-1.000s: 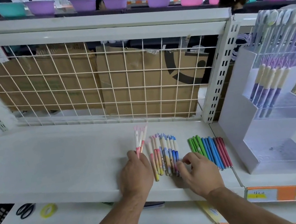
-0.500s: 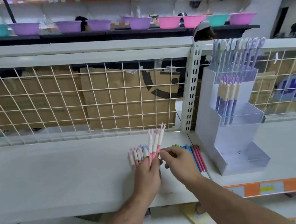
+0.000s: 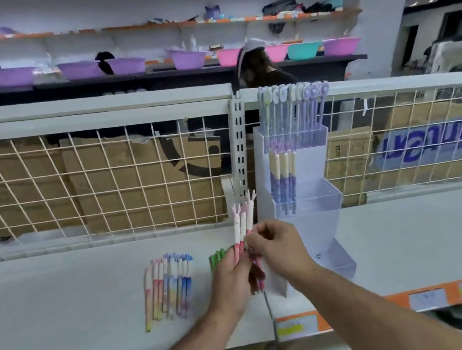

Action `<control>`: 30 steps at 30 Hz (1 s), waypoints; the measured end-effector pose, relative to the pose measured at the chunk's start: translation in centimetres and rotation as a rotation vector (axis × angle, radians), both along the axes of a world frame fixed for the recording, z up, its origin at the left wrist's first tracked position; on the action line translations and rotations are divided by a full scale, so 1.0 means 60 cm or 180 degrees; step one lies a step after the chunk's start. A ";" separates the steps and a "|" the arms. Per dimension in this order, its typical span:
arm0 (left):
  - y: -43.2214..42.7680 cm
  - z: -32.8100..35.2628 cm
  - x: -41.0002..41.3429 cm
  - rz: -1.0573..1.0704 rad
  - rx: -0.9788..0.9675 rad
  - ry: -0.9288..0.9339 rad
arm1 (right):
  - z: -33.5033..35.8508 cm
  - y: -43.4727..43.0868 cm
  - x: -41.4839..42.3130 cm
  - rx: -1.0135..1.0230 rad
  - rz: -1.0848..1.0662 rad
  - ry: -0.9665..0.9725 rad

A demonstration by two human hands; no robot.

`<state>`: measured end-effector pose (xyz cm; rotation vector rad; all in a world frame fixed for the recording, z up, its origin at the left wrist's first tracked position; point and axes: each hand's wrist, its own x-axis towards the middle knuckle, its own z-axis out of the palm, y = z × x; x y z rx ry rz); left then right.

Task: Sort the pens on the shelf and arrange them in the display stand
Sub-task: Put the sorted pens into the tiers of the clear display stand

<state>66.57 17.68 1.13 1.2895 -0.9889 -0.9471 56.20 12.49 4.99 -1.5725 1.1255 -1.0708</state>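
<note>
Pink pens (image 3: pixel 241 224) in hand, bound for the display stand (image 3: pixel 259 170).
Your left hand (image 3: pixel 233 276) grips the lower ends of the small upright bundle at centre frame, and your right hand (image 3: pixel 277 250) pinches the barrels just above. You look mid-transfer: next, I judge, you swing them right and drop them tips-down into an empty clear acrylic tier below the purple pens (image 3: pixel 283 179). The slim, smooth plastic barrels may splay. More pastel pens (image 3: pixel 167 286) lie on the matte white shelf (image 3: pixel 63 304).
</note>
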 end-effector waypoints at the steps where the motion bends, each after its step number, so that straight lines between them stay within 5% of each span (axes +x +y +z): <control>1: -0.009 0.001 -0.019 0.0021 -0.0019 0.0003 | 0.005 -0.009 -0.019 -0.0020 0.0076 -0.0023; 14: -0.086 0.026 -0.216 0.0204 -0.0134 0.0029 | 0.049 -0.114 -0.212 -0.0256 0.0525 -0.0047; 30: -0.127 -0.003 -0.189 0.0350 0.0111 -0.0076 | 0.158 -0.198 -0.220 -0.0561 0.0268 -0.0090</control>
